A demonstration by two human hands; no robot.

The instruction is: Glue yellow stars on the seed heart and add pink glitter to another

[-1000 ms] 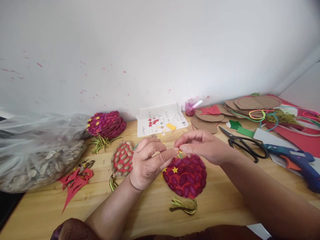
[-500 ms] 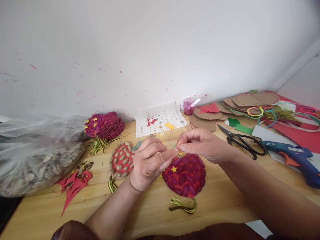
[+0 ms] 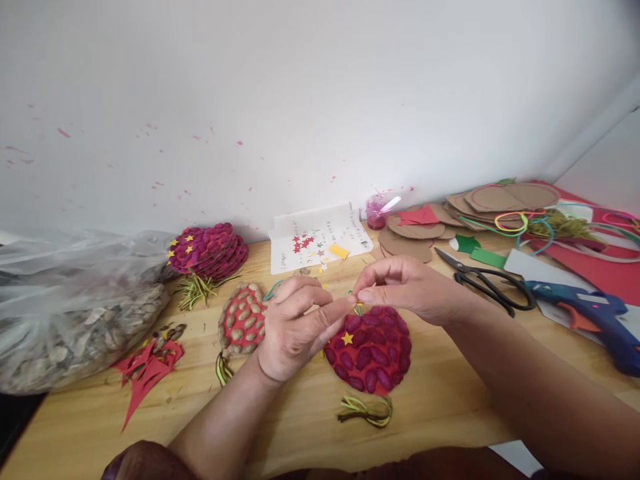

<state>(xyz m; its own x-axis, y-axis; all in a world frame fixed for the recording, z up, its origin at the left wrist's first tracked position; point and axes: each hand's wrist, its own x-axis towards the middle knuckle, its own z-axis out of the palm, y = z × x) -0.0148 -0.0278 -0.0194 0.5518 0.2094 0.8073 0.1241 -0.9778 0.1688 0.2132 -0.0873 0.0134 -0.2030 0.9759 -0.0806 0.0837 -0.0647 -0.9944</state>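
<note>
My left hand [image 3: 293, 323] and my right hand [image 3: 400, 290] meet at the fingertips, each thumb and forefinger pinched. A tiny yellow piece [image 3: 359, 302] shows at the right fingertips; its shape is hidden, and what the left pinch holds cannot be made out. Just beneath lies a round red disc covered in purple seed-like ovals [image 3: 373, 353], with a yellow star [image 3: 347, 339] on its left side. Part of a green cord loop [image 3: 359, 311] shows at its top edge. Below the disc rests a yellow-green and brown thread tassel [image 3: 366, 411]. Left of my hand is a red piece studded with peanuts [image 3: 243, 320].
A printed sheet [image 3: 280, 230] with small stars lies at the back. On the right are scissors [image 3: 485, 277], a blue glue gun [image 3: 585, 300] and cardboard shapes [image 3: 515, 198]. On the left are a plastic bag [image 3: 85, 333], stacked purple discs [image 3: 215, 250] and red scraps [image 3: 145, 373].
Both hands stay nearly where they were, with the fingertips still together over the top of the disc. Only slight finger and camera shifts show.
</note>
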